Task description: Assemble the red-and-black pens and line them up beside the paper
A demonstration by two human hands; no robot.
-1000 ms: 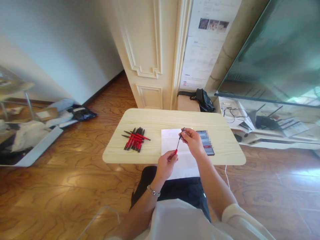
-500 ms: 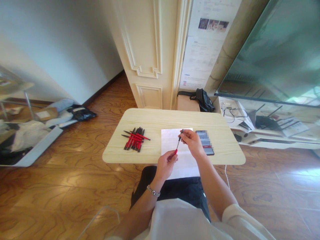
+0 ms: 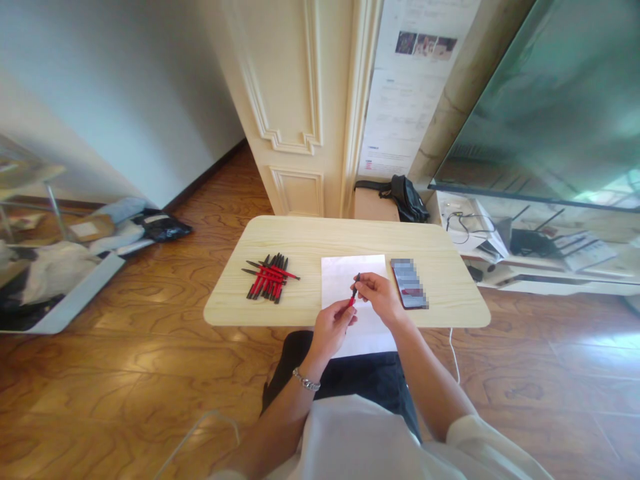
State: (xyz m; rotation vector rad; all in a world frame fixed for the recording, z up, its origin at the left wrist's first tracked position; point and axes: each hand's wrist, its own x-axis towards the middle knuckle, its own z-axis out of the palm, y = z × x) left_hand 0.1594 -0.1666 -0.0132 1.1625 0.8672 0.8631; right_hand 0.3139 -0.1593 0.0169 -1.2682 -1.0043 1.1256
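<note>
My left hand is closed on the red barrel of a slim red-and-black pen. Just above it, the fingers of my right hand pinch the pen's black upper part. The red and black parts meet in line, or nearly so; whether they are fully joined I cannot tell. Both hands are over a white sheet of paper, which overhangs the table's near edge. To the left lies a crossed pile of several similar red-and-black pens.
The pale wooden table also carries a phone, right of the paper. Beyond its far edge a black bag rests on a box. A large dark screen stands at right, and an open box sits on the floor at left.
My right hand has come down toward my left hand. The thin silver stretch between the black part and the red barrel has gone from sight as the two parts closed up.
</note>
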